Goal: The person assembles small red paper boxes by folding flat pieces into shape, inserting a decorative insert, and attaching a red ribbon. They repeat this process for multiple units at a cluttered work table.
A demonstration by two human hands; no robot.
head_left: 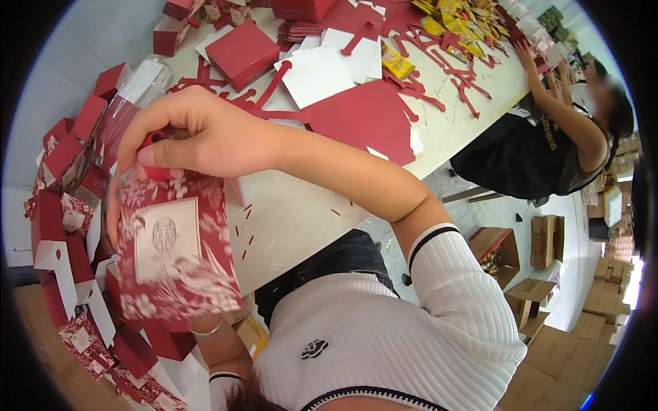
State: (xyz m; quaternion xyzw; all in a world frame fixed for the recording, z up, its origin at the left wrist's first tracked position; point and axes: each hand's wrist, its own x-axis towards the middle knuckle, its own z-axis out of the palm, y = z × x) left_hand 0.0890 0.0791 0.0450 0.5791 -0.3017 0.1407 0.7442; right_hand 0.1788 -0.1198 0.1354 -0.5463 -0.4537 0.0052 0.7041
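I hold up a dark red gift box (175,253) with a white floral pattern and a pale square label on its front. My right hand (199,137) reaches in from the right and pinches a small red tab (154,156) at the box's top edge. My left hand (112,222) grips the box from behind. Only its fingers show at the box's left edge, and a wrist with a silver bangle (208,331) shows below it.
The white table (295,219) carries flat red card cut-outs (370,120), a closed red box (241,53), white card sheets (317,74) and yellow packets (397,63). Several finished red boxes (62,226) pile up at the left. Another person (548,137) works at the table's far right. Cardboard cartons (548,240) stand on the floor.
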